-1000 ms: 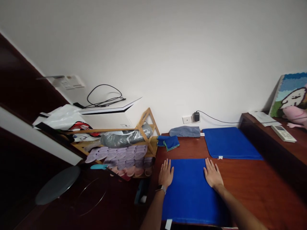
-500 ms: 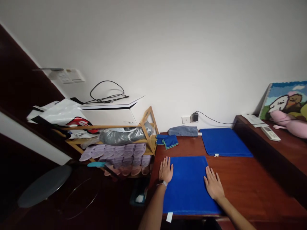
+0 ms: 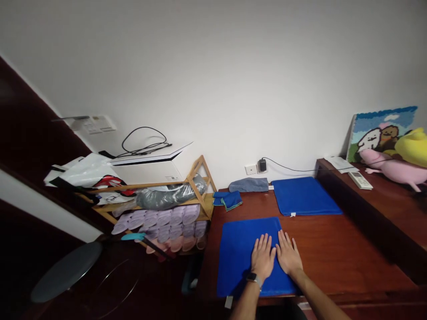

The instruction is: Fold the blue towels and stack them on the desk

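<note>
A blue cloth [image 3: 236, 249] lies flat near the front edge of the reddish-brown table [image 3: 336, 249]. My left hand [image 3: 263, 257], with a watch at its wrist, rests flat on the cloth, right of its middle. Close beside it, my right hand [image 3: 288, 255] lies flat over the cloth's right edge, fingers stretched out. Neither hand grips anything. Behind, toward the wall, a second blue cloth [image 3: 305, 195] is spread out. A small folded blue cloth [image 3: 228, 200] and a rolled grey-blue cloth [image 3: 248, 185] are at the table's back left.
Left of the table stands a wooden rack [image 3: 203, 178] with slippers, a white box [image 3: 150, 169] and bags. A round stool [image 3: 66, 271] is at the lower left. On the raised surface at right are a remote [image 3: 360, 180], a pink plush toy [image 3: 393, 169] and a picture [image 3: 380, 131].
My left hand has moved right across the cloth, from its left edge to beside my right hand. The camera view has shifted slightly.
</note>
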{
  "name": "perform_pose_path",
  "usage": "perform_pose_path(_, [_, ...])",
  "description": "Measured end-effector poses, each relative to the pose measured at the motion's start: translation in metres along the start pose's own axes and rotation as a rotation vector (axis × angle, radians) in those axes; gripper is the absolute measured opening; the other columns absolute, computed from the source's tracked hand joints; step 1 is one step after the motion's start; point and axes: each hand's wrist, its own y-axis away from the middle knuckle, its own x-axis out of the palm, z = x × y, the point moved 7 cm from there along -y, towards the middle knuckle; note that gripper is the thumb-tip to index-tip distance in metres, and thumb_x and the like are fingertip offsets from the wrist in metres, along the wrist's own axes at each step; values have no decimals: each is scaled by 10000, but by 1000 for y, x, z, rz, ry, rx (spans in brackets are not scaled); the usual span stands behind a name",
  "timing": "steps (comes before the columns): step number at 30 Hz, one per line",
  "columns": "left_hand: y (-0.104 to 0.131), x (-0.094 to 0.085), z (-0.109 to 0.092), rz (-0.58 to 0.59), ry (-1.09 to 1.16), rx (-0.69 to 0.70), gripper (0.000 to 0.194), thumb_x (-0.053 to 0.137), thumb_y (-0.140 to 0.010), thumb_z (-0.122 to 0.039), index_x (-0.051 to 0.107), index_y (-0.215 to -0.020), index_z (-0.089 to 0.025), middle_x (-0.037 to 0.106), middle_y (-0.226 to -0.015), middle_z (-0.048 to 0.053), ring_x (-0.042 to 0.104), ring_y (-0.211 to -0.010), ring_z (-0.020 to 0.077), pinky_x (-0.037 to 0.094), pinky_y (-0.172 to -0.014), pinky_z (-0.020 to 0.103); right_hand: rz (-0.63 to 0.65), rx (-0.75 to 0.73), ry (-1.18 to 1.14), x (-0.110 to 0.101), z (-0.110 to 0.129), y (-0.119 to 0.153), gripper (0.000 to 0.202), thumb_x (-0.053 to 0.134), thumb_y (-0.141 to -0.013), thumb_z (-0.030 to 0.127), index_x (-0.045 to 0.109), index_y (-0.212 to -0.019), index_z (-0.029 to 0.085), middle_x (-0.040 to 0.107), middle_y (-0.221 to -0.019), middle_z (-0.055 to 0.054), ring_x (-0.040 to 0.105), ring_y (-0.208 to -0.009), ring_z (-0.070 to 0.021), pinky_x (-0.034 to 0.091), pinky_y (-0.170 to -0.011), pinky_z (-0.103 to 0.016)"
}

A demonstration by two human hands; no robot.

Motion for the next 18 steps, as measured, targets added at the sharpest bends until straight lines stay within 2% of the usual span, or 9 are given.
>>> perform_pose_path(2, [20,-14,49,-7,-42,-91,624,246,-1104,-453,302,-1690,-247,343,-1732,66,314,-1609,287,333,-1317,559,-4,10,-19,1,0,0,702,161,-1060,415,255,-1696,133,233,-1757,-59,178,-1648,-248,124,-1341,-515])
perform_pose_path(5, [58,-39,140,-52,-184,-284,622,306,-1099,-434,314,-1684,-226,386,-1714,108,368,-1586,307,380,-1275,580,-6,16,-29,2,1,-1,707,159,-1062,429,237,-1700,135,229,-1761,-54,175,-1650,-247,117,-1343,-513])
perform_pose_path(7, [77,-50,176,-105,-219,-314,613,304,-1103,-418,313,-1684,-224,425,-1700,110,398,-1573,294,416,-1252,546,-6,21,-26,1,1,-3,706,160,-1060,424,230,-1701,135,224,-1766,-49,169,-1651,-245,106,-1345,-514])
perform_pose_path(9, [87,-53,189,-137,-218,-311,611,301,-1106,-413,307,-1685,-219,439,-1695,111,407,-1569,281,426,-1246,520,1,29,-22,-1,1,-4,704,158,-1061,418,221,-1701,133,221,-1769,-48,165,-1652,-240,99,-1346,-508])
perform_pose_path(13, [86,-47,182,-132,-192,-328,610,299,-1112,-420,322,-1678,-194,404,-1711,117,371,-1586,266,382,-1279,498,28,41,-4,-3,-1,5,707,169,-1064,430,233,-1699,126,223,-1768,-52,177,-1649,-252,123,-1343,-503])
perform_pose_path(18, [83,-48,178,-120,-188,-347,617,299,-1111,-420,329,-1674,-170,370,-1721,117,342,-1597,266,344,-1302,491,-85,3,-19,4,-3,47,716,135,-1072,494,244,-1704,174,239,-1763,-29,184,-1648,-239,137,-1344,-492])
